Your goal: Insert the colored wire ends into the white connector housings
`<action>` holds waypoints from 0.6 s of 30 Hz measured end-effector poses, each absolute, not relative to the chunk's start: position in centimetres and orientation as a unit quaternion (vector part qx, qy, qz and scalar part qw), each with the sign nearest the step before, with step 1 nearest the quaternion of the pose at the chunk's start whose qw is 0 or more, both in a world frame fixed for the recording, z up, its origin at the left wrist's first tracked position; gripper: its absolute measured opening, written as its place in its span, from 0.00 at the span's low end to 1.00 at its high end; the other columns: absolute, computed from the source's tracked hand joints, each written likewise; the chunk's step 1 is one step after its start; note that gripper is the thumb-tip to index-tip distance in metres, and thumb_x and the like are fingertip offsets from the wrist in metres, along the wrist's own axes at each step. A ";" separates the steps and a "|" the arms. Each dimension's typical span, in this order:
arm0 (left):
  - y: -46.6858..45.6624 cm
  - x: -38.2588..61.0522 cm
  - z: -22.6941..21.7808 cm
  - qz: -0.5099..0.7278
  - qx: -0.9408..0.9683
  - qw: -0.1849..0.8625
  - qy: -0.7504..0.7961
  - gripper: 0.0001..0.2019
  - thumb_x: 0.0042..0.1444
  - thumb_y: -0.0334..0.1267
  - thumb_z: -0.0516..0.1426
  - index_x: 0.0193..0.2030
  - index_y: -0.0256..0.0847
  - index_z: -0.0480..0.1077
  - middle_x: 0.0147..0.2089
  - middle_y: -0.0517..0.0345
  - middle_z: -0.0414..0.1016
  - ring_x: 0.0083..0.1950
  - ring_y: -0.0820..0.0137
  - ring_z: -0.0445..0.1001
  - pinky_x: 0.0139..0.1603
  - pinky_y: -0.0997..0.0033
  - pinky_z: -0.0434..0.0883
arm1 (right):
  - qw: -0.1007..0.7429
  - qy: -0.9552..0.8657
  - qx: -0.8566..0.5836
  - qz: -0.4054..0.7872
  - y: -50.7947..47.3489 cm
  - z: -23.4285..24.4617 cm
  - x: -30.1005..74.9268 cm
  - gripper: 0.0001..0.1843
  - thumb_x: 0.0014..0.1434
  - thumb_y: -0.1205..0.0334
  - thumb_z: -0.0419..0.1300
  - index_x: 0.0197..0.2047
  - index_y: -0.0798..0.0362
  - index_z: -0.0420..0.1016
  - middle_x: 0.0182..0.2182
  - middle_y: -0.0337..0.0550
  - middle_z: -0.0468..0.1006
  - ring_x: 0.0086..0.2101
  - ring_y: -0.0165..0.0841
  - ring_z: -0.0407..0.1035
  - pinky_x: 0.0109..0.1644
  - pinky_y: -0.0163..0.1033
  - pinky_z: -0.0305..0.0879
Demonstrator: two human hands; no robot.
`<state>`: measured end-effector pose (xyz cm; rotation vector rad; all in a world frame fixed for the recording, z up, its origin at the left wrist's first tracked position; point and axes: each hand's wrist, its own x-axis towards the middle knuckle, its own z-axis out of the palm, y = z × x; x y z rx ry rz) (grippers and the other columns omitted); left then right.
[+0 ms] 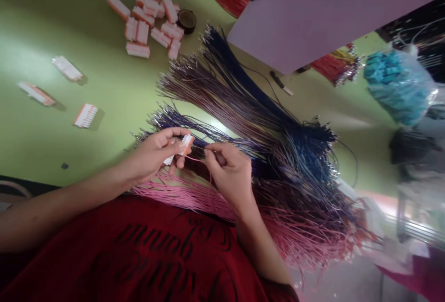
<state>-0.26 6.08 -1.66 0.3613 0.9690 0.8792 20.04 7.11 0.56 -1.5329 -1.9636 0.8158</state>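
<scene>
My left hand is closed around a white and orange connector housing. A pink wire runs from the housing toward my right hand. The right thumb and forefinger pinch a thin dark wire just right of the housing. Beneath both hands lie bundles of cut wires with metal terminals at their ends: pink wires nearest my body, purple wires behind them, then brown wires and dark blue wires farther back.
Single connector housings lie at the left, and a pile of housings sits at the back beside a tape roll. A small knife lies near a pale purple board. A bag of blue pieces is at the right.
</scene>
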 end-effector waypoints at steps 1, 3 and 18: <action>6.1 -0.3 -1.6 0.403 0.166 0.781 0.447 0.18 0.56 0.35 0.72 0.49 0.40 0.72 0.28 0.64 0.78 0.22 0.73 0.74 0.14 0.81 0.60 | 0.258 -0.730 -0.563 0.291 7.0 0.7 20.0 0.10 0.64 0.64 0.61 0.36 0.48 0.85 0.30 0.40 0.86 0.30 0.33 0.77 0.40 0.38 0.73; 6.1 -0.4 -1.6 0.399 0.165 0.784 0.446 0.18 0.56 0.35 0.73 0.50 0.40 0.72 0.28 0.64 0.77 0.23 0.73 0.75 0.15 0.81 0.63 | 0.250 -0.738 -0.562 0.278 7.0 1.0 19.8 0.11 0.66 0.63 0.61 0.36 0.47 0.86 0.32 0.41 0.88 0.31 0.34 0.79 0.40 0.38 0.73; 6.1 -0.7 -2.1 0.389 0.185 0.793 0.431 0.19 0.56 0.37 0.74 0.50 0.41 0.74 0.29 0.64 0.76 0.23 0.73 0.74 0.14 0.80 0.64 | 0.236 -0.808 -0.505 0.188 6.9 0.1 19.2 0.12 0.66 0.69 0.58 0.35 0.49 0.81 0.30 0.43 0.86 0.32 0.36 0.78 0.40 0.39 0.70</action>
